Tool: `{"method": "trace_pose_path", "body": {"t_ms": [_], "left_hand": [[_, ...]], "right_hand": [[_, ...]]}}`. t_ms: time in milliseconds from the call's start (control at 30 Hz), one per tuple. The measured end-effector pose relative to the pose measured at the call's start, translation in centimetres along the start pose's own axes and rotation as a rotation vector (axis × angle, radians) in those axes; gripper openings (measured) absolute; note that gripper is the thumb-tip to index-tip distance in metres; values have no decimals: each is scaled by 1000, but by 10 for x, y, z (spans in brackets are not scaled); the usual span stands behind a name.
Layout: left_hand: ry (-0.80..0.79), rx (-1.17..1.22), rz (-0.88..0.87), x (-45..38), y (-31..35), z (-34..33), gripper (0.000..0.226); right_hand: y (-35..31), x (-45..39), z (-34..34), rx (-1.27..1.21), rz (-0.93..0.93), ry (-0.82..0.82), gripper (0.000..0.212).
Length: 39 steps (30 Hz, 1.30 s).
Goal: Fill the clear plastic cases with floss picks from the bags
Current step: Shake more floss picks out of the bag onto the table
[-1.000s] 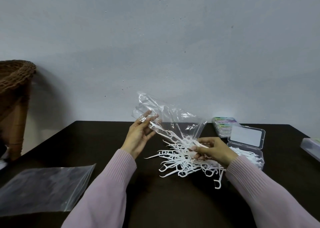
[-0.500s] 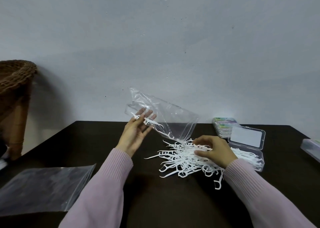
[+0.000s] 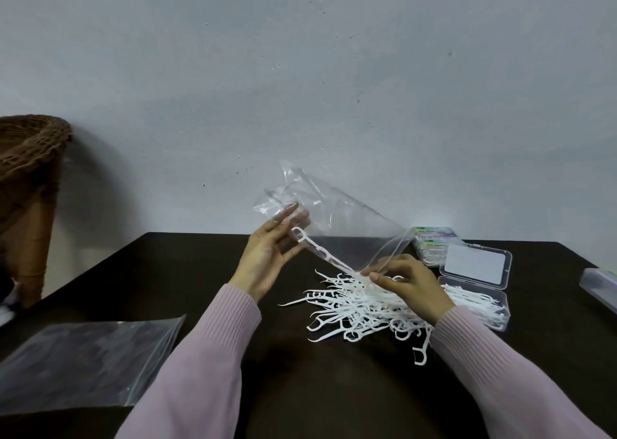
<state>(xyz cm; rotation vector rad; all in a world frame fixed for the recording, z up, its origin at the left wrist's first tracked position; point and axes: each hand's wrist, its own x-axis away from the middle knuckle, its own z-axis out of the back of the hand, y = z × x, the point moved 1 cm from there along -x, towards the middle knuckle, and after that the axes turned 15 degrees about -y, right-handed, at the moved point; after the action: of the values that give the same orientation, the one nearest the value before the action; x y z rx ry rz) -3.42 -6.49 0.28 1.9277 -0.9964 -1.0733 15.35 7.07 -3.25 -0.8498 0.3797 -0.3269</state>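
My left hand (image 3: 268, 255) grips the closed end of a clear plastic bag (image 3: 337, 221) and holds it raised and tilted, mouth down. One white floss pick (image 3: 315, 246) still lies along the inside of the bag. My right hand (image 3: 409, 286) is at the bag's mouth, where its thumb and fingertips pinch the lower edge. Under the mouth a pile of white floss picks (image 3: 350, 308) lies on the dark table (image 3: 200, 271). To the right an open clear case (image 3: 480, 308) holds picks, its lid (image 3: 475, 266) tipped back.
An empty flat plastic bag (image 3: 83, 362) lies at the near left. A stack of coloured-label cases (image 3: 430, 241) stands behind the open case. Another clear case (image 3: 601, 283) sits at the right edge. A wicker piece (image 3: 30, 158) stands left of the table.
The picks have slid out of the bag onto the pile. My right hand rose from the pile to the bag's mouth. My left hand lifted the bag slightly.
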Motion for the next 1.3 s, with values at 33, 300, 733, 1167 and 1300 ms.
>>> {"method": "trace_pose_path", "body": {"t_ms": [33,300,733,1167,1300], "left_hand": [[20,-14,-7,1,0,0,27],[107,8,-88,1,-1,2,23],[-215,-8,89,3,-10,-11,103],[-180,68,49,3,-13,-25,42],[-208,98,55,4,-17,-29,38]], "right_hand": [[0,0,1,15,-5,33,17],[-4,0,2,-108,20,-2,12],[-12,2,3,-337,48,2,14],[-16,5,-4,84,114,-66,42],[-15,5,-10,250,82,-53,20]]}}
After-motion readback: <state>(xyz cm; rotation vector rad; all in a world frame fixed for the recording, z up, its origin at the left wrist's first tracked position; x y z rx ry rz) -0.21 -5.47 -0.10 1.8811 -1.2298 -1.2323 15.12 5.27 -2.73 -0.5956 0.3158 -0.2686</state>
